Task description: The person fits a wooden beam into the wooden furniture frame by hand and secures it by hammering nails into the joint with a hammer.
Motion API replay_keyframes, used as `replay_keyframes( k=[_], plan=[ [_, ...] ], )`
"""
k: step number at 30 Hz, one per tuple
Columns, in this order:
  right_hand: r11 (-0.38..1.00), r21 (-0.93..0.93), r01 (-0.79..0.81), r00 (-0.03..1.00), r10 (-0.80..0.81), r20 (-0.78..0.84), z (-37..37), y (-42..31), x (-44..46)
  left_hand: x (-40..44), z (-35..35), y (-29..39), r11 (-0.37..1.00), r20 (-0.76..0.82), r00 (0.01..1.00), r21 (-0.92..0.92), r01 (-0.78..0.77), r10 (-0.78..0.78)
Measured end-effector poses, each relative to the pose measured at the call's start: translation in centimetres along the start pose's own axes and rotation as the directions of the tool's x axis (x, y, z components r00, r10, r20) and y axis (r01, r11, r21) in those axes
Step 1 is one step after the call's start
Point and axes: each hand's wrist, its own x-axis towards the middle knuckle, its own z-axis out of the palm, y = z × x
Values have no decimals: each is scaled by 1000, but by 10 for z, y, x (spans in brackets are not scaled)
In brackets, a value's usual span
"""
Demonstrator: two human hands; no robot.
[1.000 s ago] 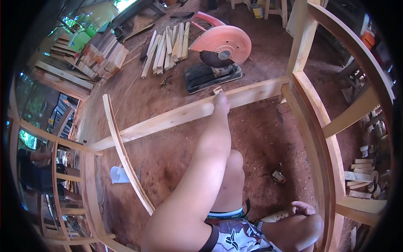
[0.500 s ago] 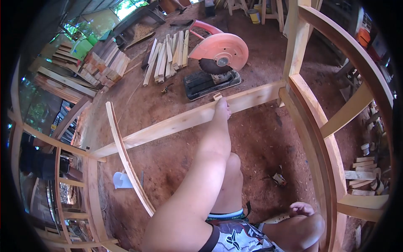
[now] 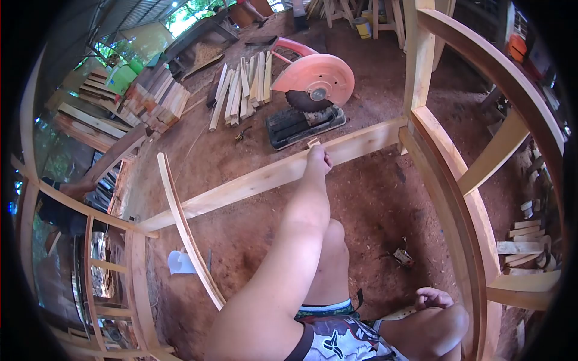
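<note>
My left hand (image 3: 320,157) reaches out to a long, light wooden rail (image 3: 241,188) that runs across the frame. Its fingers are closed at the rail's top edge, around a small piece of wood (image 3: 313,142) that pokes up past the knuckles. How the piece sits against the rail is hidden by the hand. Beside my bent knee, my right hand (image 3: 435,298) rests with loosely curled fingers slightly apart, and nothing shows in it. A thin curved wooden strip (image 3: 180,216) crosses in front of the rail's left part.
Beyond the rail stands an orange cut-off saw (image 3: 319,78), with wooden strips (image 3: 244,87) beside it. A curved wooden frame (image 3: 451,198) rises at right, a slatted one (image 3: 129,265) at left. A white container (image 3: 180,263) lies on the dirt floor. Another person's arm (image 3: 75,190) shows at far left.
The view has shifted slightly. My left hand stays at the rail with the small piece, and my right hand remains by the knee. At far left, the other person's arm appears higher.
</note>
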Motion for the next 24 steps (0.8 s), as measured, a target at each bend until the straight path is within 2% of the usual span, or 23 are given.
replay_keyframes(
  k=[2, 4, 6, 9, 13, 15, 16, 18, 19, 20, 21, 22, 23, 24],
  plan=[
    [1000, -2, 9, 1000, -9, 28, 14, -3, 1, -9, 2, 1, 1000, 10, 1000, -10, 8, -8],
    [1000, -10, 0, 999, 1, 43, -8, -1, 2, -29, 7, 1, 997, -33, 997, 9, -74, 75],
    [1000, -14, -14, 998, 15, 57, -5, -2, 2, -19, 4, 1, 997, -22, 997, 2, -80, 80],
    [988, 74, 138, 987, -131, -97, 2, 3, -4, -13, 2, 2, 997, -3, 997, -15, -73, 73],
    [992, 128, -18, 960, -18, 278, -21, -2, 9, 0, 6, -2, 992, 1, 997, -98, -80, 80],
    [990, 128, -66, 929, 14, 370, -37, -8, 20, 0, 8, -3, 991, 3, 998, -115, -69, 69],
    [989, 131, -62, 859, -15, 512, -45, -12, 27, 0, 9, -3, 990, 8, 998, -128, -56, 58],
    [989, 141, -53, 769, -50, 637, -28, -15, 22, 1, 8, -4, 994, 9, 998, -87, -66, 67],
    [993, 114, -3, 951, -32, 307, 13, -15, 7, 2, 8, -4, 996, 14, 997, -48, -78, 79],
    [997, 69, 30, 997, -26, -67, 35, -14, -2, 0, 7, -3, 996, 16, 997, -46, -75, 76],
    [997, 67, 31, 997, -26, -69, 32, -14, -3, -2, 5, -2, 995, 19, 995, 11, -98, 97],
    [997, 78, -12, 999, 10, 34, 25, -13, -4, -5, 4, -1, 991, 23, 993, 65, -121, 120],
    [995, 79, -57, 989, 45, 137, 19, -13, -4, -9, 6, 0, 991, 22, 993, 59, -121, 120],
    [996, 54, -67, 986, 58, 154, 15, -13, -5, -14, 8, 2, 990, 14, 991, 41, -136, 135]
  ],
)
